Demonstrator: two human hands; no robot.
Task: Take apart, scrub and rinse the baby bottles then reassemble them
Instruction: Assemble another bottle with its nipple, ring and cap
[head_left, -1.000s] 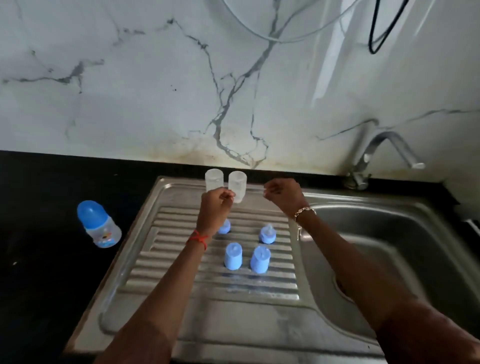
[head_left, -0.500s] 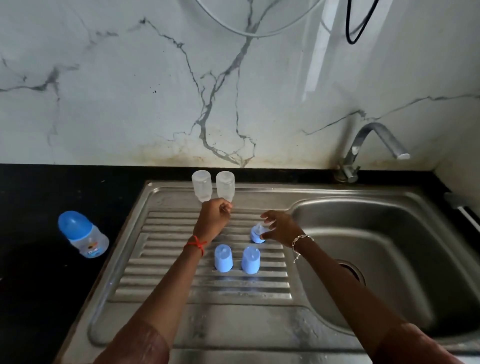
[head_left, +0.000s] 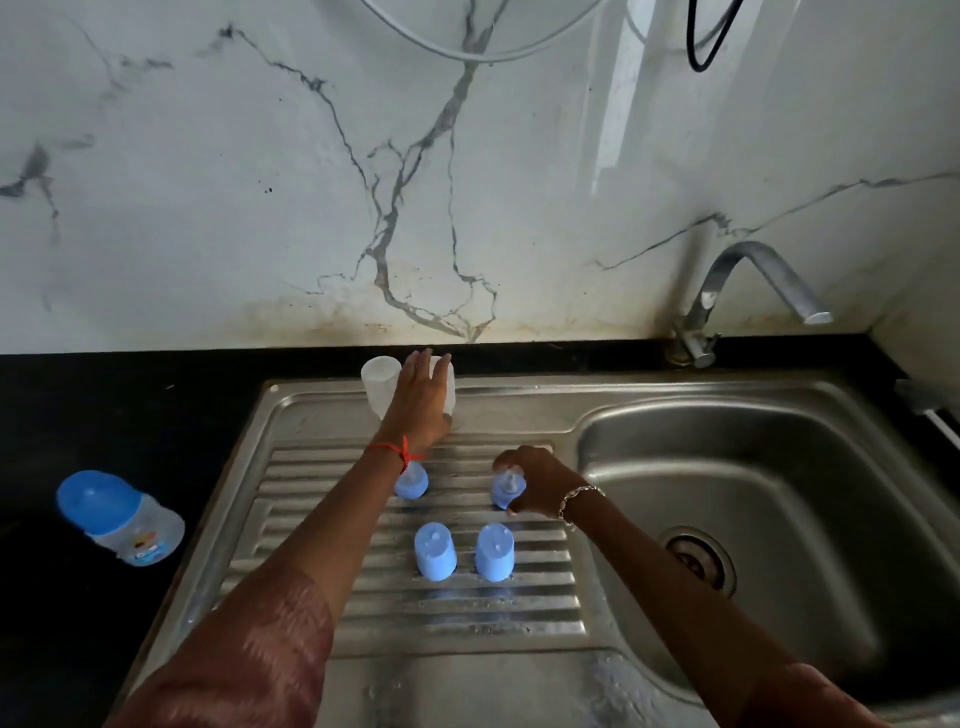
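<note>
Marble wall (head_left: 208, 208) at back, black counter (head_left: 130, 405) below it and to the L. Steel sink's ribbed drainboard (head_left: 519, 613) fills centre, basin (head_left: 779, 493) to the R, tap (head_left: 748, 280) at rear w/ spout over the basin.

Assembled bottle (head_left: 122, 519) sits on counter well L of sink edge, long axis leaning, blue cap end toward upper L. Can't tell if it stands or lies.

2 clear bottle bodies stand on end at drainboard's rear rim, long axis vertical: L body (head_left: 379, 382) and R body (head_left: 451, 389), side by side, near the wall. L hand (head_left: 421, 400) lies over R body, fingers fairly straight, pointing at wall. Can't tell if they clasp it.

2 blue caps (head_left: 435, 552) (head_left: 494, 552) stand mid-board, closed end up, just apart. Bare ribs and wet flat steel lie btwn them and front edge.

L teat ring (head_left: 412, 483) sits teat-up, partly behind L wrist. R hand (head_left: 543, 480) curls fingers round R teat ring (head_left: 504, 491), near basin's edge.
</note>
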